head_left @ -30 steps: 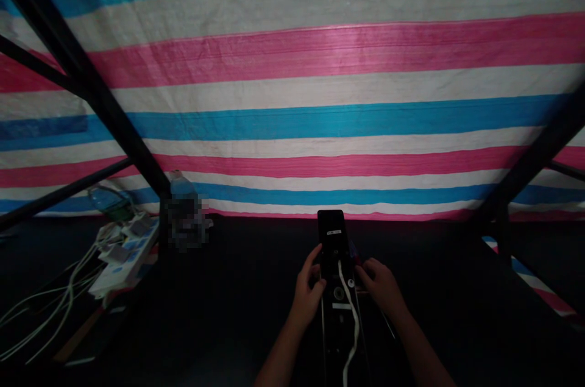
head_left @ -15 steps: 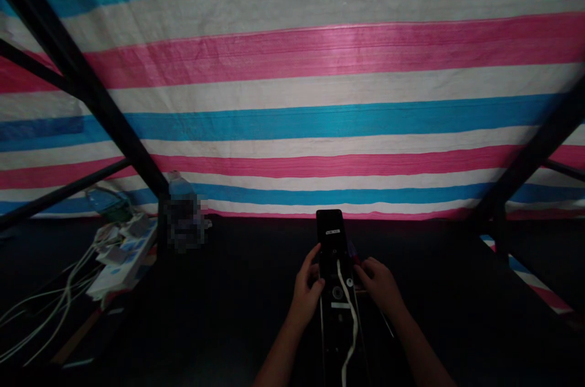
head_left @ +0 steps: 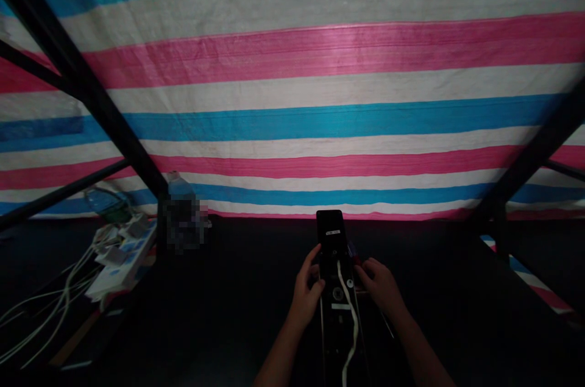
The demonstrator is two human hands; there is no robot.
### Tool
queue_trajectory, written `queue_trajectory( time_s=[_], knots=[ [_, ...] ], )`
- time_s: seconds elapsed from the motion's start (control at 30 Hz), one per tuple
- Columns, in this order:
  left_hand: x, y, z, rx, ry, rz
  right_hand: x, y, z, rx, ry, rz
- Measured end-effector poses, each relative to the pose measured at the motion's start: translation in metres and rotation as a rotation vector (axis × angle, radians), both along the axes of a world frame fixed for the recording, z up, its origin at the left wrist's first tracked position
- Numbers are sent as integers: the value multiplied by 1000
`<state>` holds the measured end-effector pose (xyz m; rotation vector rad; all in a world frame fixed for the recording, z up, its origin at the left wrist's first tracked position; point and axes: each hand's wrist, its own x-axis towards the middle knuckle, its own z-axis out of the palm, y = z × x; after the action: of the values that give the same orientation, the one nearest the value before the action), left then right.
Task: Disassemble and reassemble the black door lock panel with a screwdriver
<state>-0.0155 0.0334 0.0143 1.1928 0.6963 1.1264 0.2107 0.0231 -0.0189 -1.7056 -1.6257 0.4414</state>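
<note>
A long black panel (head_left: 340, 320), like the back of an electronic door lock, stretches away from me with round fittings and pale labels on it. A white cable (head_left: 353, 326) comes out of its upper part and runs down toward me. My left hand (head_left: 309, 286) grips the panel's left edge, thumb and fingers closed on it. At the right edge, my right hand (head_left: 378, 283) has its fingers pinched together beside a red and purple handle (head_left: 354, 255). A thin metal shaft (head_left: 387, 326) shows below that hand. Darkness hides what its fingertips hold.
A dark tabletop (head_left: 237, 301) lies under the hands. At left are a white power strip (head_left: 121, 268) with plugs and cables (head_left: 64, 298), a green-bottomed bottle (head_left: 112, 204) and a blurred-out item (head_left: 183, 222). Black frame bars (head_left: 109, 125) stand before a striped tarp (head_left: 320, 125).
Almost nothing differs. Both hands stay at the panel's edges, and the panel has shifted only very slightly.
</note>
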Motion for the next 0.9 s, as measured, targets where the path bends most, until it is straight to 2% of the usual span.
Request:
queue_trajectory(
  time_s=[0.3, 0.53, 0.9],
  knots=[
    [0, -1, 0, -15, -6, -3, 1, 0, -1, -14, 29, 9],
    [0, 2, -6, 15, -9, -1, 1, 0, -2, 11, 19, 5],
    [0, 0, 1, 14, -12, -5, 1, 0, -1, -6, 8, 6]
  ],
)
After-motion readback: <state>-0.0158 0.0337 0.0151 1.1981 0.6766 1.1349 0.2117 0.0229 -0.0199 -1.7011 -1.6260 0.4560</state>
